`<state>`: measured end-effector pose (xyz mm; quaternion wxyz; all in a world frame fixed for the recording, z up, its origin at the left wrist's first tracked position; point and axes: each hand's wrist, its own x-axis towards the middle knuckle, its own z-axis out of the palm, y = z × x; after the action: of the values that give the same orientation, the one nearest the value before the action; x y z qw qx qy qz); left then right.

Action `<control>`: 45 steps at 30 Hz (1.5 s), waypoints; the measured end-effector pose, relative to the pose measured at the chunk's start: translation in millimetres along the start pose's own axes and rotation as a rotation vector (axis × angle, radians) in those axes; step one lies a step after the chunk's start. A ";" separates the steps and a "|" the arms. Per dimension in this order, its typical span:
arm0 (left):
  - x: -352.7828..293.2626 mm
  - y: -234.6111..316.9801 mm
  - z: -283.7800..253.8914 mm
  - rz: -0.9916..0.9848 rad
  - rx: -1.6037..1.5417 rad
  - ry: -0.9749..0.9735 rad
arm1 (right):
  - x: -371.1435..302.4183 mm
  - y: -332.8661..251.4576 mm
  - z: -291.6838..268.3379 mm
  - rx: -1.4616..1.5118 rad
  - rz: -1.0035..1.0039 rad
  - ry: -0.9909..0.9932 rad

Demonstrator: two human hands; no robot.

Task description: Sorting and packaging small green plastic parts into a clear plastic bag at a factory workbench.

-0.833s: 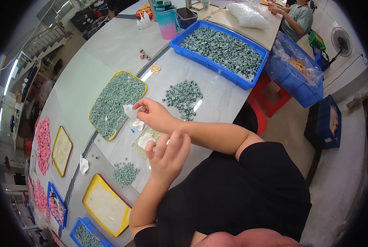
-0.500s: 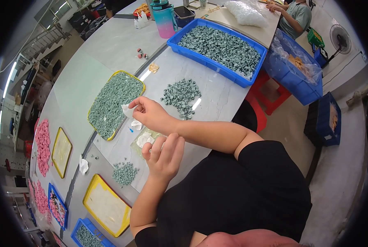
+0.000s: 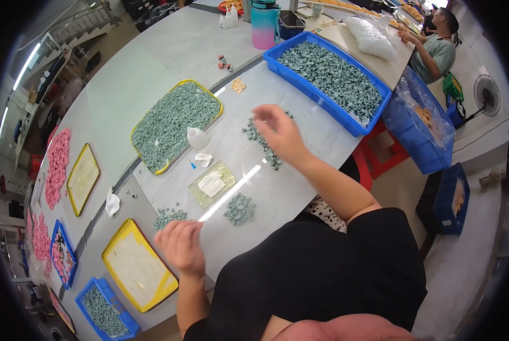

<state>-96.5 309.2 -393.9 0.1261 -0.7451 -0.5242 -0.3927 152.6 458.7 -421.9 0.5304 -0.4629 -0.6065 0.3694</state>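
My right hand is over a loose pile of dark green, shiny bead-like pieces, its blurred fingers loosely bent and apart with nothing seen in them. Beside the small pile of pale green pieces, my left hand has bent fingers, smeared by motion; whether they grip anything is hidden. Between the hands lies a clear greenish pad with a crumpled white sheet on it. Another small green pile lies near me. A white squeeze bottle stands by the yellow-rimmed tray of green pieces.
A blue tray of dark green pieces stands far right, a teal-pink drinking bottle behind it. A yellow-rimmed tray and a blue bin sit at left. Pink pieces line the far left. Another person sits at upper right.
My right hand has let go of the white bottle and moved right to the dark green pile. My left hand has moved left and down to the pale pile. The whole view has shifted.
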 end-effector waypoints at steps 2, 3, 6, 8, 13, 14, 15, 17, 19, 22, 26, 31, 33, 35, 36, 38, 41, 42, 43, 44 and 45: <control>-19.3 -21.6 -15.7 -0.114 0.012 -0.009 | 0.8 21.2 -16.7 -0.129 -0.086 0.021; -29.1 -30.2 -22.0 -0.218 0.017 -0.021 | -0.7 28.7 -25.6 -0.340 -0.165 -0.005; -58.5 -50.9 -34.5 -0.388 0.026 -0.089 | -9.0 43.2 -36.4 -0.584 -0.205 -0.122; -74.9 -62.1 -45.6 -0.440 0.018 -0.142 | -12.2 42.3 -31.6 -0.618 -0.166 -0.212; -91.8 -69.2 -67.9 -0.448 0.005 -0.255 | -4.6 36.8 -2.9 -0.917 -0.215 -0.458; -93.9 -68.7 -72.3 -0.457 -0.018 -0.275 | -5.5 33.3 4.3 -0.918 -0.220 -0.465; -96.3 -68.8 -76.8 -0.465 -0.041 -0.295 | -7.9 29.2 12.5 -0.960 -0.241 -0.501; -104.0 -75.4 -89.5 -0.555 -0.041 -0.308 | -13.4 25.0 31.9 -0.995 -0.276 -0.550; -114.0 -86.1 -103.1 -0.658 -0.034 -0.317 | -19.5 26.8 57.0 -0.997 -0.294 -0.539; -130.5 -112.5 -117.4 -0.782 0.058 -0.325 | -28.7 18.6 90.9 -1.000 -0.317 -0.545; -143.3 -145.0 -132.5 -0.513 0.007 -0.229 | -50.0 7.0 126.1 -0.910 -0.351 -0.523; -152.8 -157.4 -105.3 -0.768 0.005 -0.035 | -66.2 -0.1 148.8 -0.616 -0.447 -0.275; -149.7 -162.5 -96.5 -0.627 0.201 -0.261 | -69.3 -2.0 149.7 -0.548 -0.522 -0.181; -140.8 -166.9 -87.2 -0.656 0.217 -0.332 | -74.1 -2.1 148.3 -0.535 -0.514 -0.178; -136.3 -167.7 -82.6 -0.674 0.223 -0.408 | -76.1 -1.5 146.5 -0.531 -0.501 -0.164; -122.5 -165.4 -74.5 -0.683 0.244 -0.461 | -78.1 -2.1 140.7 -0.531 -0.516 -0.141; -113.5 -172.8 -60.2 -0.680 0.257 -0.477 | -72.4 -5.6 139.2 -0.509 -0.512 -0.106; -110.2 -175.4 -56.8 -0.663 0.252 -0.437 | -69.0 -7.1 139.6 -0.483 -0.496 -0.089; -103.4 -175.2 -53.7 -0.661 0.252 -0.433 | -66.6 -7.9 137.7 -0.483 -0.499 -0.087; -95.8 -173.9 -50.8 -0.682 0.268 -0.463 | -64.2 -9.0 135.6 -0.478 -0.496 -0.078; -88.5 -172.0 -48.9 -0.704 0.284 -0.491 | -62.0 -10.6 133.6 -0.473 -0.494 -0.069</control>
<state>-282.6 291.6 -463.6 -0.0423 -0.5679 -0.8087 -0.1475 19.7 402.1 -452.5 0.4612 -0.3995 -0.7867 0.0944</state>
